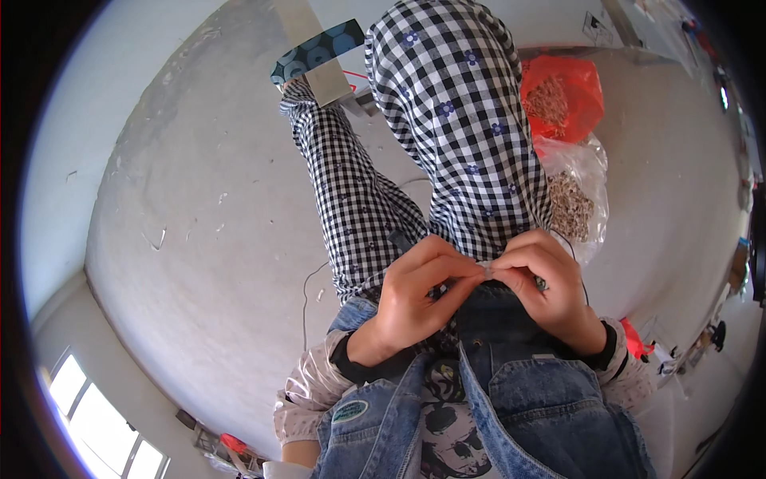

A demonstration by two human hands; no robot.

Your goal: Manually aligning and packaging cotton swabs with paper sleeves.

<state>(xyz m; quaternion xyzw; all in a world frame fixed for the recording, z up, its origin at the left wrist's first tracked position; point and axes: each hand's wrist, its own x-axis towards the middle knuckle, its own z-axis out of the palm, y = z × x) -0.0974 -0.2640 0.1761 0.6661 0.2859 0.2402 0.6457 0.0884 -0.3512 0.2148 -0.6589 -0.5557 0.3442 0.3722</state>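
My left hand (415, 291) and my right hand (546, 279) meet in front of my chest, fingertips pinched together on a tiny pale piece (487, 271). What the piece is cannot be made out. Both hands hover above my lap, over black-and-white checked trousers (455, 120) with small blue flowers. My denim jacket (511, 383) fills the lower middle of the view.
A grey concrete floor (207, 239) spreads to the left. To the right of my knee lie a red plastic bag (562, 92) and a clear bag (574, 199), both holding small pale bits. A thin wire (307, 287) trails on the floor.
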